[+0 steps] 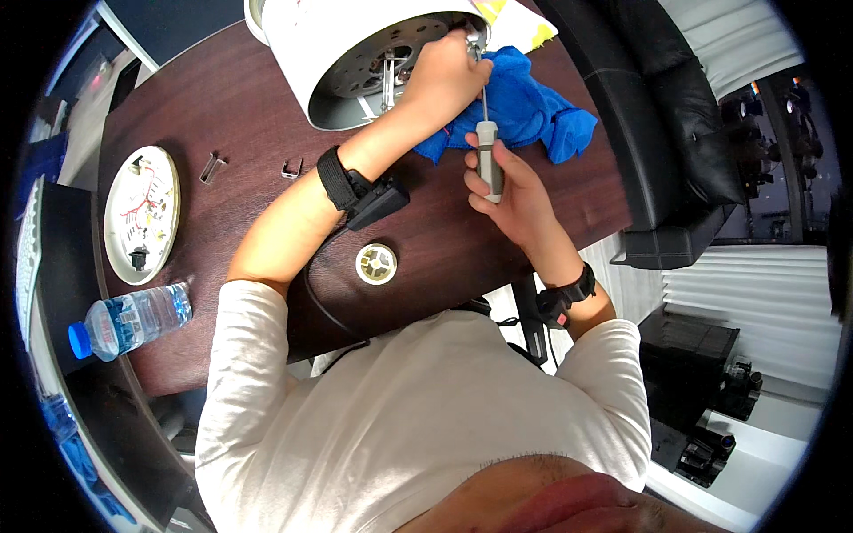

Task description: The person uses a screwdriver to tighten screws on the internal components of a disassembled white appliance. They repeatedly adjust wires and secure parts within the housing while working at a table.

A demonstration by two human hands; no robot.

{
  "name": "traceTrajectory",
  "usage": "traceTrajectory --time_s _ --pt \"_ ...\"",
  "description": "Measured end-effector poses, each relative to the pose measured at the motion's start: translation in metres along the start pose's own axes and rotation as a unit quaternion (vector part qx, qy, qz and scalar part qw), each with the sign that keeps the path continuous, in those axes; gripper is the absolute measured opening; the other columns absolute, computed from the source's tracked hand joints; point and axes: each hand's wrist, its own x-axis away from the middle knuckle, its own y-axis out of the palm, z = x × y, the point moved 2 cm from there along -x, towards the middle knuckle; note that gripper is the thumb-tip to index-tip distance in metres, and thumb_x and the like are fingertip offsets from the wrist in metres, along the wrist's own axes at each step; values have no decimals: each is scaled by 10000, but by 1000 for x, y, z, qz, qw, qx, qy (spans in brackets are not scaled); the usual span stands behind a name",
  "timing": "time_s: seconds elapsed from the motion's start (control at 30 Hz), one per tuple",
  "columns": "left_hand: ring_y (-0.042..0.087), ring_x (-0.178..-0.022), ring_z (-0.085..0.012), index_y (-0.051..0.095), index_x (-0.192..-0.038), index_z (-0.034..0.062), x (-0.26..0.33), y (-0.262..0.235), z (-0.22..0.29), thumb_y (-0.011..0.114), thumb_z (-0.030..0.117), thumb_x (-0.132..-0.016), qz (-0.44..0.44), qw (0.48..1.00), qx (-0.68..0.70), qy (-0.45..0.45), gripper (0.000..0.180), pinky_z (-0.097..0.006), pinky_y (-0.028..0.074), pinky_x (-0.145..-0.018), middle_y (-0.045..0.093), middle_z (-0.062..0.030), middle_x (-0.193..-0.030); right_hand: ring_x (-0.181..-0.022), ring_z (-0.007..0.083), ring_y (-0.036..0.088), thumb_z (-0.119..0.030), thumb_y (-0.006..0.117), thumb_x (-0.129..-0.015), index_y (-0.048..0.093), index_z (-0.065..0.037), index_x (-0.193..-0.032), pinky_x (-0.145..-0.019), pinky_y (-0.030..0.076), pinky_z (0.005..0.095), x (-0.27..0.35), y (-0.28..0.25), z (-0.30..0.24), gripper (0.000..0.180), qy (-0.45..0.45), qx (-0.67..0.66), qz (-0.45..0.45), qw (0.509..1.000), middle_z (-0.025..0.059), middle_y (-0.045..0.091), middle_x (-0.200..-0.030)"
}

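Looks like mid-screw work on the underside of the big white round metal appliance shell (306,53), tipped on its side at the far edge of the dark brown wooden bench (222,107). Right hand (511,186) is wrapped tight around the grey-handled screwdriver (488,158), its thin shaft reaching up to the rim. Left hand (444,75) is closed on the shell's edge, bracing it. Crumpled blue cloth (533,111) sits just beside. Next move probably needs steady, straight pressure so the tip doesn't slip.
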Motion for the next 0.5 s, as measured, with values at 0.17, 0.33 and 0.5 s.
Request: traceTrajectory --time_s 0.17,0.33,0.5 --pt "729 -649 -195 485 -1313 -156 1 4 -2 649 138 -933 6 1000 21 -5 507 -294 579 -576 732 -154 -772 -756 305 633 -212 615 -983 601 1 -1158 -631 481 373 -3 -6 -8 276 -188 561 202 781 160 648 -874" --pt "731 -651 -202 473 -1324 -160 0 5 -3 647 140 -931 4 1000 -1 -6 524 -296 588 -586 731 -170 -781 -834 423 644 -163 646 -945 579 50 -1147 -704 523 458 3 1 -14 301 -357 722 218 551 249 626 -969" --pt "730 -655 -196 453 -1347 -156 -2 5 -5 639 134 -927 -5 1000 17 -15 544 -297 593 -593 734 -164 -799 -814 419 645 -167 644 -943 560 45 -1157 -654 531 461 9 3 -24 313 -331 764 225 506 212 604 -978"
